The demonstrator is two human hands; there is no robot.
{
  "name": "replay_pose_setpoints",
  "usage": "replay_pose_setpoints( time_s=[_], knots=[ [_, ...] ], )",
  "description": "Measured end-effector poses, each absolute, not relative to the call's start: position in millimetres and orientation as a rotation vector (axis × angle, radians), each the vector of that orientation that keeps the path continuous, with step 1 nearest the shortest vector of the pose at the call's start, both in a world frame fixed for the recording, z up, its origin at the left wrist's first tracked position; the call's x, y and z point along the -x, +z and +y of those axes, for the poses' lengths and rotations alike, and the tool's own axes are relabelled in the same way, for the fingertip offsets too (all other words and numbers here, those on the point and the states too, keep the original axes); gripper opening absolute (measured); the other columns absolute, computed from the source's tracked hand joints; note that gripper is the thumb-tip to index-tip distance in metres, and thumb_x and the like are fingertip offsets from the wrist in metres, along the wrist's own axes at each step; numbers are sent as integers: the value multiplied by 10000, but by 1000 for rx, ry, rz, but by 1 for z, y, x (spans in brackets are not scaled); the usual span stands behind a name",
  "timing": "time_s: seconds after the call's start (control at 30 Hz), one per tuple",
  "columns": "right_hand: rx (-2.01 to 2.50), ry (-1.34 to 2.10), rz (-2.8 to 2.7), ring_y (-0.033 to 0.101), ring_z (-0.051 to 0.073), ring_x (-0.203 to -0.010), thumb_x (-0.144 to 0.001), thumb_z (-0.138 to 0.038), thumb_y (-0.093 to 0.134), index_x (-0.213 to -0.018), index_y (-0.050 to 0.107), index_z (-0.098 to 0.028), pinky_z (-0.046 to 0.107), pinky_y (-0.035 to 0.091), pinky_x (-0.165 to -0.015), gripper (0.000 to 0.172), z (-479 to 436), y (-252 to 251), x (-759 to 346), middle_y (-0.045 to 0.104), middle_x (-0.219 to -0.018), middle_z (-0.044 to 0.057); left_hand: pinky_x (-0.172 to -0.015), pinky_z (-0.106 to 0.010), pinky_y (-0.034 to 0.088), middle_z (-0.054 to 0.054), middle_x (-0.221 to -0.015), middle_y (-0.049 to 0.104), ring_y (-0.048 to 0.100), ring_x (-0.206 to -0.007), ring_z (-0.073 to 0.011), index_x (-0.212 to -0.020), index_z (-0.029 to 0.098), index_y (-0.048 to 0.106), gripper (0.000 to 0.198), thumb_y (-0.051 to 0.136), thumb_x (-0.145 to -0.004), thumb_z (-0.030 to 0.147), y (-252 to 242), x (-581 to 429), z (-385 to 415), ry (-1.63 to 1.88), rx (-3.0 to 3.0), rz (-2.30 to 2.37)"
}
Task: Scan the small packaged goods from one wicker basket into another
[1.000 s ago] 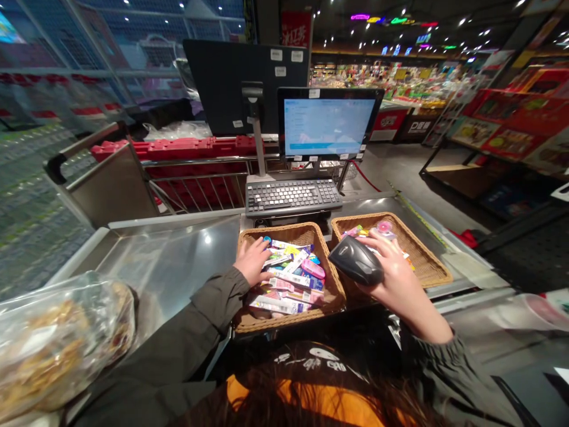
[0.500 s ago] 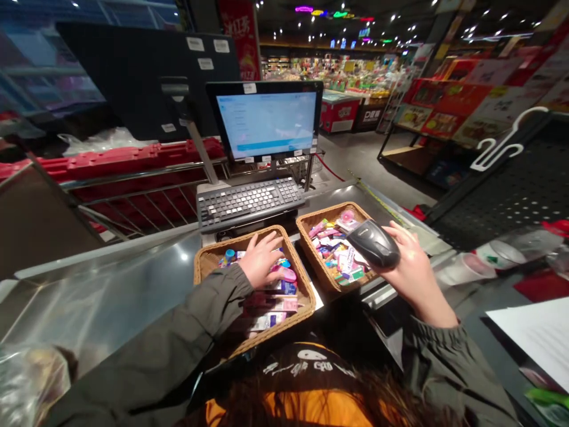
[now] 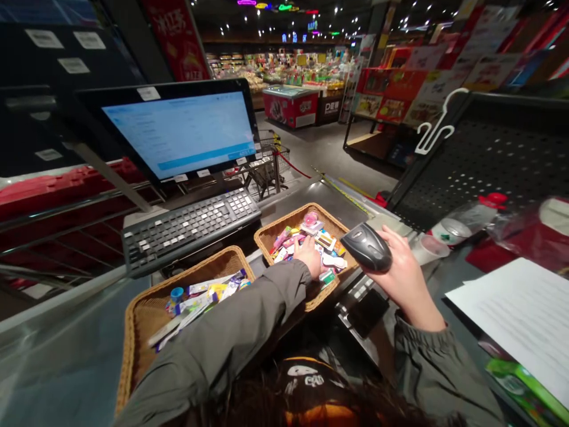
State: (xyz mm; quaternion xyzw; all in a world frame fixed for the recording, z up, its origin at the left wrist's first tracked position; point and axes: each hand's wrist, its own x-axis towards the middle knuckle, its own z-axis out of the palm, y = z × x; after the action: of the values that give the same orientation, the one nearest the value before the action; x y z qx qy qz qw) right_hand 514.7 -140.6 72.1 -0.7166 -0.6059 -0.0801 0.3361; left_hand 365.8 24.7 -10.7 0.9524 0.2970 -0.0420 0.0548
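My left hand [image 3: 308, 256] is down in the right-hand wicker basket [image 3: 262, 233], touching the small packaged goods [image 3: 328, 240] there. Its fingers look apart, though some of the tips are hidden among the packets. My right hand [image 3: 406, 276] grips a black handheld barcode scanner [image 3: 368, 246] above that basket's right side, with its head pointing left. The scanner's handle is hidden from view. Beneath my left sleeve stands a second, larger wicker basket [image 3: 128, 332], holding several long slim packets [image 3: 195, 302] and a small item with a blue cap [image 3: 176, 294]; my forearm covers part of it.
Behind the baskets are a black keyboard [image 3: 191, 228] and a lit monitor [image 3: 186, 133]. At the right lie printed papers [image 3: 520, 320], a plastic cup [image 3: 431, 246] and a green packet [image 3: 524, 385]. A white hook [image 3: 438, 127] hangs on the black perforated panel [image 3: 502, 160].
My left hand has moved from the left basket across into the right one. The head view has turned right. The scanner stays in my right hand over the right basket.
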Motion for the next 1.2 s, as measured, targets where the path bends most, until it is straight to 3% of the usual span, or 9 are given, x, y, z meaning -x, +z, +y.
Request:
replay_pose_setpoints(
  time_s=[0.07,0.27,0.5,0.7,1.0,1.2],
  knots=[
    [1875,-188,-1564,459,417,-1365,-797,-403,664,-1114,630,-216,693,279,-1121,370,-140,71,-521,639,-1251,160,-1187,-656,166,-267,-1538,390,321,-1451,-419,-1188,91,684,600,652,-828,570,-23,-384,22,-114,-2932,862],
    [1863,-177,-1530,471,413,-1355,-810,-396,651,-1060,652,-212,670,269,-1142,311,-136,68,-537,646,-1245,154,-1225,-613,86,-172,-1596,343,238,-1506,-334,-1081,167,729,330,695,-807,347,-47,-410,36,-80,-3054,592],
    [1881,-122,-1491,461,398,-1368,-809,-393,643,-1031,656,-234,676,264,-1153,273,-130,62,-548,651,-1241,134,-1183,-665,138,-148,-1638,256,200,-1509,-374,-955,198,764,329,785,-737,444,-70,-413,62,-74,-3063,539],
    [1874,-123,-1503,472,405,-1356,-791,-406,668,-1039,659,-225,683,262,-1150,306,-124,58,-551,651,-1246,143,-1172,-688,95,-166,-1649,209,180,-1511,-392,-1003,202,765,439,831,-687,499,-69,-413,64,-93,-3016,523],
    [1858,-156,-1529,476,407,-1351,-811,-424,647,-1047,672,-208,643,318,-1129,321,-126,65,-542,655,-1229,157,-1208,-665,77,-149,-1615,311,184,-1501,-418,-910,165,781,349,850,-656,396,-25,-404,65,-12,-3003,610],
    [1835,-180,-1566,462,414,-1363,-796,-420,670,-1091,657,-209,679,270,-1139,363,-125,67,-524,646,-1251,158,-1172,-721,45,-82,-1616,333,156,-1528,-352,-885,221,756,106,709,-826,296,40,-349,75,275,-3069,646]
  ],
)
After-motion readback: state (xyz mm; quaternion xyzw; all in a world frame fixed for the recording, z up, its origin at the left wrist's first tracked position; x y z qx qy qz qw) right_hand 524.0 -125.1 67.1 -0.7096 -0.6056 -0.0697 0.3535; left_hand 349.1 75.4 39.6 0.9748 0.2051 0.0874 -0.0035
